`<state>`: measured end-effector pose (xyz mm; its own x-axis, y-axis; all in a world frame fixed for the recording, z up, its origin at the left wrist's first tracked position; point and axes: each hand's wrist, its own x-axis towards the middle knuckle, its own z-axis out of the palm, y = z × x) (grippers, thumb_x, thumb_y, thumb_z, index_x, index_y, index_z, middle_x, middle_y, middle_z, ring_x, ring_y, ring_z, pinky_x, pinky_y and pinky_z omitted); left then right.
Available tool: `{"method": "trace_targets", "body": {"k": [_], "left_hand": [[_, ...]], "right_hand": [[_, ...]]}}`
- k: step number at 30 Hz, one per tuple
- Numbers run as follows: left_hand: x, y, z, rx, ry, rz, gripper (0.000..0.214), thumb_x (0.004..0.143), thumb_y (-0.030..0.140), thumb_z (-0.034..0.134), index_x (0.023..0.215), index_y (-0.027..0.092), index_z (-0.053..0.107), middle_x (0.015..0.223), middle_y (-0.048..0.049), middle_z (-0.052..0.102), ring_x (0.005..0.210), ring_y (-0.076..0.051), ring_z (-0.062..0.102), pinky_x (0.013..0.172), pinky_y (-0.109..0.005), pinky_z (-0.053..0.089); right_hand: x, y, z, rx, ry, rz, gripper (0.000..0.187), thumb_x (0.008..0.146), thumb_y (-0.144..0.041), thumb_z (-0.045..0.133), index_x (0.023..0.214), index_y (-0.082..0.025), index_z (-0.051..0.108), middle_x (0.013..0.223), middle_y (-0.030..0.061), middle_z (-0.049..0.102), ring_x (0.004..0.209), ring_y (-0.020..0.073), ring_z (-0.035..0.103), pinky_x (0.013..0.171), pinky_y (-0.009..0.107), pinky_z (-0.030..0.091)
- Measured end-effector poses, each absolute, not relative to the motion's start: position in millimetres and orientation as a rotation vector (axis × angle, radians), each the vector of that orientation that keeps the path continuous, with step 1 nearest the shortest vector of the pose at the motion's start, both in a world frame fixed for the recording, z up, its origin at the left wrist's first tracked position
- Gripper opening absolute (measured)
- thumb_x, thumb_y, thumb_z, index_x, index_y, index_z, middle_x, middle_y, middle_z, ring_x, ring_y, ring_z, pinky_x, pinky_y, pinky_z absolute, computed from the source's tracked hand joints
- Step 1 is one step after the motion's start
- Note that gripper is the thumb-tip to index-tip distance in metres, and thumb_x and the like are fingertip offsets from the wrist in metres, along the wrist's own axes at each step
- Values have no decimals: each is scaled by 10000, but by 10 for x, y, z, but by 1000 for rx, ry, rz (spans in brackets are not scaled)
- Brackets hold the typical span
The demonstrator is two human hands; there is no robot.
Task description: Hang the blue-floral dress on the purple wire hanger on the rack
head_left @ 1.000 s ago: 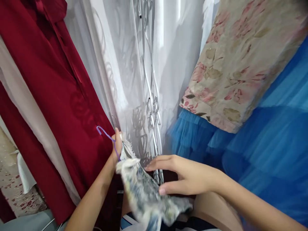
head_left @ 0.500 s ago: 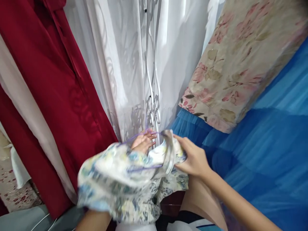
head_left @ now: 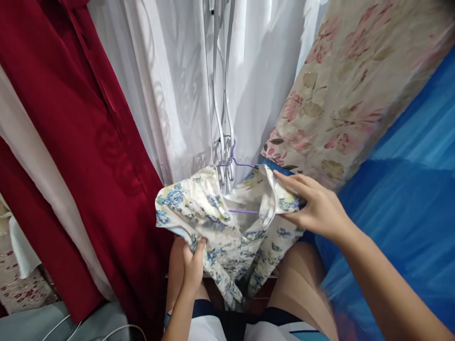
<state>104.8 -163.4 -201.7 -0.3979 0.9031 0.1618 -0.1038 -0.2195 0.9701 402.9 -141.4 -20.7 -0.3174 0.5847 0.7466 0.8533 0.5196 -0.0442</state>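
Note:
A white floral top (head_left: pixel 213 203) with blue and yellow flowers hangs over a thin purple hanger (head_left: pixel 243 211) between my hands. The hanger's hook stands up above the neckline, in front of white metal scrollwork. My right hand (head_left: pixel 314 203) is closed round the shoulder on the right, thumb and fingers on either side of the cloth and the hanger's end. Lower on the left, my left hand (head_left: pixel 194 265) pinches the top's side edge below the sleeve opening. The lower part of the top falls in folds between my knees.
White curtains (head_left: pixel 177 85) hang behind the metal scrollwork (head_left: pixel 216 94). Dark red cloth (head_left: pixel 92 132) hangs at the left. At the right are a beige floral cloth (head_left: pixel 320 109) and blue tulle (head_left: pixel 401 213). A white cable (head_left: pixel 124 326) lies on grey fabric at the lower left.
My left hand has come out from inside the top and moved down to its left edge. The top now sits spread over the hanger, hook upright. My right hand has shifted slightly right and up.

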Motion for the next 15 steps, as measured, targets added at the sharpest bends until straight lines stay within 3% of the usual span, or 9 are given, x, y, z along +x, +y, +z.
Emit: {"method": "trace_targets", "body": {"k": [3, 5, 8, 11, 15], "left_hand": [[1148, -1781, -2378, 868, 1380, 1748, 232, 829, 354, 556, 1017, 229, 611, 1102, -90, 682, 1140, -293, 601, 946, -391, 477], [1196, -1875, -2535, 788, 1422, 1731, 228, 809, 356, 554, 980, 218, 614, 1057, -91, 687, 1090, -293, 617, 907, -390, 489], [1245, -1973, -2578, 755, 1450, 1681, 262, 732, 352, 619, 927, 178, 636, 959, -93, 694, 995, -296, 638, 853, -380, 497], [1265, -2016, -2484, 713, 1412, 1688, 300, 710, 337, 632, 951, 159, 649, 977, -92, 694, 997, -284, 637, 836, -355, 498], [1209, -2019, -2410, 689, 1393, 1735, 322, 714, 319, 630, 993, 158, 639, 1023, -92, 687, 1046, -268, 621, 873, -343, 487]], "right_hand": [[3975, -1618, -603, -1100, -1841, -439, 597, 770, -350, 723, 1347, -289, 584, 1318, 98, 580, 1187, 364, 523, 1001, 498, 396], [3771, -1769, -985, -1103, -1476, -325, 435, 830, -343, 674, 1254, -258, 631, 1280, 119, 587, 1190, 361, 514, 1021, 527, 373], [3322, -1894, -1572, -1069, -1113, 136, 209, 928, -364, 537, 994, -204, 655, 983, 104, 651, 946, 292, 608, 844, 432, 475], [2940, -1830, -1941, -1156, -1336, 748, 271, 942, -456, 500, 933, -207, 607, 803, 43, 636, 730, 221, 591, 663, 325, 467], [2745, -1647, -2006, -1172, -1516, 926, 296, 934, -467, 509, 776, -217, 527, 673, -10, 548, 640, 176, 523, 618, 278, 398]]}}
